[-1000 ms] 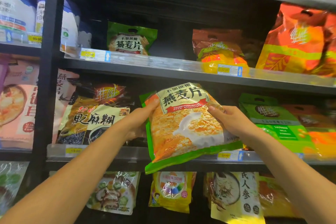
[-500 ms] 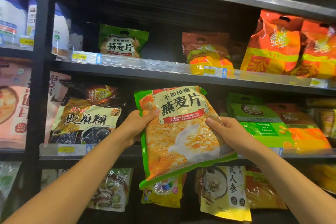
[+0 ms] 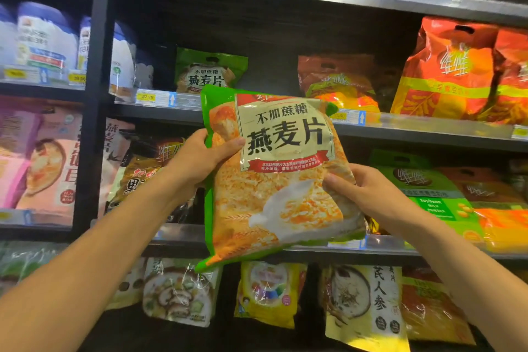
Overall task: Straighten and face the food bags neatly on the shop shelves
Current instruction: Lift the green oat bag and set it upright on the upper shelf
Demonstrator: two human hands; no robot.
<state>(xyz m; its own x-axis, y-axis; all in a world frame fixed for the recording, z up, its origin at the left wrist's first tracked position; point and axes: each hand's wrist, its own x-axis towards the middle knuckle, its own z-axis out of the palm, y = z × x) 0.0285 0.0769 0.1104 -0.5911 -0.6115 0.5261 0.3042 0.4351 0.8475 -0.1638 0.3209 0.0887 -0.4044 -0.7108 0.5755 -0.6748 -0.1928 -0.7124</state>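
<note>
Oatmeal bag point(image 3: 274, 177), green-edged and facing you, hung tilted in front of the middle shelf point(image 3: 428, 134), its top corner toward 11 o'clock, while your left hand point(image 3: 200, 160) pinched its left edge and your right hand point(image 3: 363, 191) clamped fingers on its right side.
</note>
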